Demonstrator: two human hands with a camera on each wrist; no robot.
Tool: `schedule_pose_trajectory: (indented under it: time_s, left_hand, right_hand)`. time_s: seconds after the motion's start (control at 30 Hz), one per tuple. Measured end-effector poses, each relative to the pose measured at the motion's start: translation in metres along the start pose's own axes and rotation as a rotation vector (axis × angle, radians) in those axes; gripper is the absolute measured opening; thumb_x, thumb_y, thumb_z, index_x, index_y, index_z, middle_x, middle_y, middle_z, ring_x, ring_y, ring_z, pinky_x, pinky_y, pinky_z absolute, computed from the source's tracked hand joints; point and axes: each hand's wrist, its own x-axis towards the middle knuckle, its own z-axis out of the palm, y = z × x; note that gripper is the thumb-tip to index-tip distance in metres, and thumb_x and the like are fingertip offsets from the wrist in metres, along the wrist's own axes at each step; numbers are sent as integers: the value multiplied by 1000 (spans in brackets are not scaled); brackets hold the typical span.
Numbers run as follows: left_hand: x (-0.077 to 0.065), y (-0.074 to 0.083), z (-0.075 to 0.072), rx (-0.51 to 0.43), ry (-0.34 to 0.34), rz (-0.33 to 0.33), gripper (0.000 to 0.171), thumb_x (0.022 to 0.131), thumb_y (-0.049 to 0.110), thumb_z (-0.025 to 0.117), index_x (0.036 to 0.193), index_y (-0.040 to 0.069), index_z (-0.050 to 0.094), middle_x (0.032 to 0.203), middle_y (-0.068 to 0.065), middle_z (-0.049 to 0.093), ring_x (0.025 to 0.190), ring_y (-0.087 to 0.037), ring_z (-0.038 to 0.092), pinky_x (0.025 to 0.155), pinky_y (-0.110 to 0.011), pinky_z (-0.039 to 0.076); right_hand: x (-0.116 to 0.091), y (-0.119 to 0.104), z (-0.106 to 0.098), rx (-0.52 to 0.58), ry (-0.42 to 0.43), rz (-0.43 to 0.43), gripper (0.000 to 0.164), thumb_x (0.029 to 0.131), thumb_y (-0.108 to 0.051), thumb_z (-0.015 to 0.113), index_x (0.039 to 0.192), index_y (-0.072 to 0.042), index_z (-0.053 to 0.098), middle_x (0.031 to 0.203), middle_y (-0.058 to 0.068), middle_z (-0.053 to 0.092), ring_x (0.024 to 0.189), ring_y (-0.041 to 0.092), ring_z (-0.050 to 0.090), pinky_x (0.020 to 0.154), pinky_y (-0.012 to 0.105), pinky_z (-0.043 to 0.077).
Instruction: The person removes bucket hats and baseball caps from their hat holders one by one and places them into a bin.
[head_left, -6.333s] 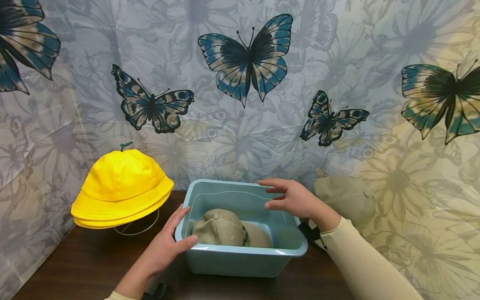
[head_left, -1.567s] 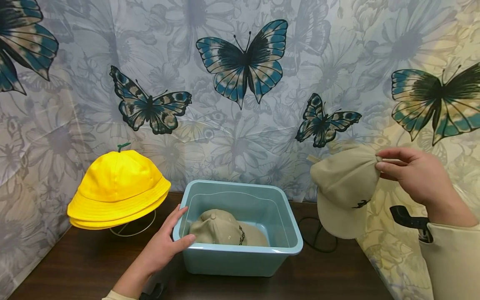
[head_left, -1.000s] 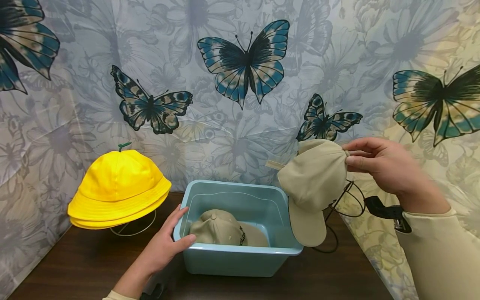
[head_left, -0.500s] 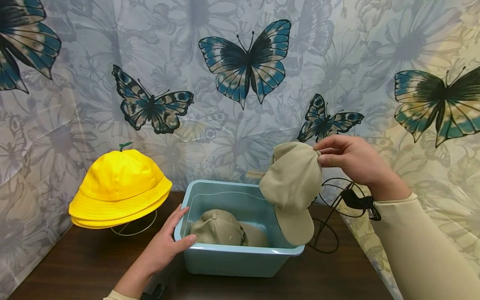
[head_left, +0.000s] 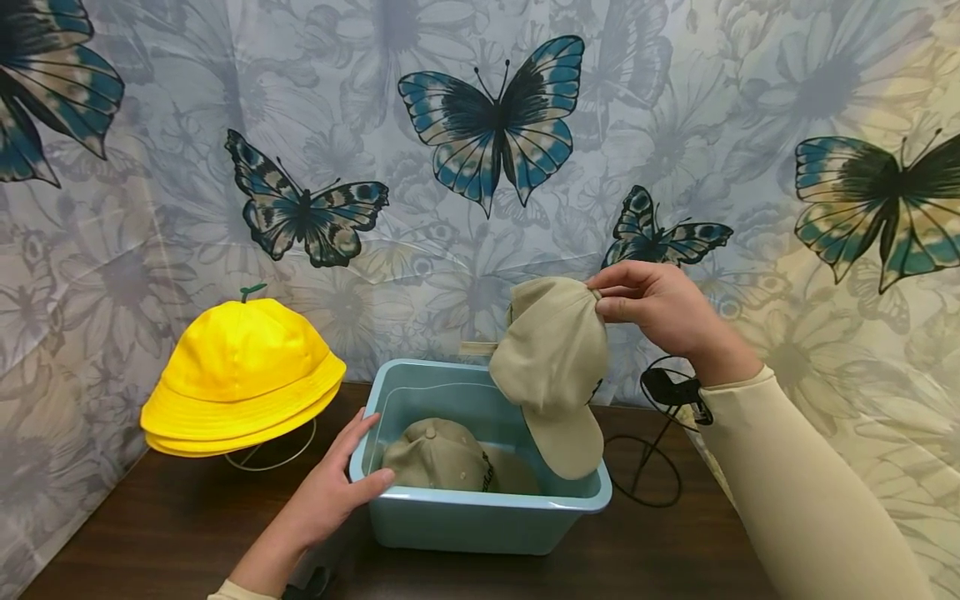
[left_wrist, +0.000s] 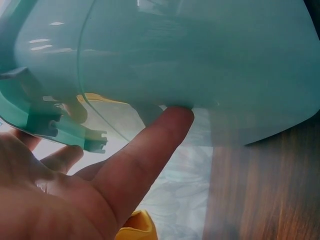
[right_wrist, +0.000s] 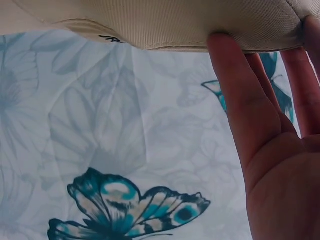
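Observation:
Pinched at the crown by my right hand [head_left: 667,308], a beige baseball cap [head_left: 558,358] hangs brim down over the right part of a blue plastic tub [head_left: 480,527]. Its loose strap sticks out to the left. In the right wrist view the cap's fabric [right_wrist: 165,22] runs along the top, with the fingertips at its edge. Inside the tub lies another beige baseball cap [head_left: 435,458], dark lettering near its brim. My left hand [head_left: 322,492] rests at the tub's left front corner, thumb and fingers straight and spread; in the left wrist view a finger touches the tub wall [left_wrist: 200,60].
Yellow bucket hats [head_left: 243,375], seemingly stacked and topped by a green sprout, sit on a wire stand [head_left: 277,462] at the left. A black wire stand [head_left: 645,475] is to the right of the tub on the dark wooden table [head_left: 187,533]. Butterfly-print cloth [head_left: 480,275] hangs behind.
My right hand has taken the beige cap from the right stand, uncovering that stand, and carried it left over the tub. My left hand has stayed at the tub's corner.

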Motion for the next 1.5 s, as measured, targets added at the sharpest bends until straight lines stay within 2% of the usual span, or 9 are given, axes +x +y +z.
schedule_pose_trajectory:
  time_s: [0.33,0.6,0.83,1.03,1.27,1.5]
  left_hand:
    - [1,0,-1,4,1,-4,81,91,38,71,157,19,29,166,-8,4,144,-42,17,104,-62,35]
    - [2,1,0,7,0,-1,80,91,38,71,157,19,30,166,-8,5,143,-42,19,103,-62,36]
    - [2,-1,0,-3,0,-1,80,91,37,71,157,18,29,166,-8,4,143,-42,18,103,-61,37]
    - [1,-1,0,-10,4,-4,80,90,37,71,157,19,30,165,-9,5,142,-43,20,103,-61,37]
    - [0,-2,1,-14,3,6,80,91,36,71,157,18,30,165,-9,4,143,-42,19,103,-61,36]
    - [0,-1,1,-9,7,10,80,91,36,71,157,17,30,165,-9,5,143,-42,18,104,-61,35]
  right_hand:
    - [6,4,1,6,34,2,24,96,-13,68,120,-7,70,117,6,69,103,12,66,81,31,55]
    - [8,4,4,27,57,-76,24,95,-8,69,119,-6,71,113,5,71,101,13,67,81,30,55]
    - [7,-2,13,23,16,-134,23,95,-4,67,118,-4,71,117,8,68,103,13,67,81,28,55]
    - [3,-7,22,9,-25,-142,24,94,-5,68,118,-6,72,120,9,68,105,16,67,83,28,55]
    - [3,1,32,5,-69,-157,24,94,-4,69,117,-5,72,119,10,68,107,24,66,82,29,55]
    - [6,16,52,26,-124,-122,22,94,-5,69,116,-7,73,117,7,68,110,24,64,86,37,55]
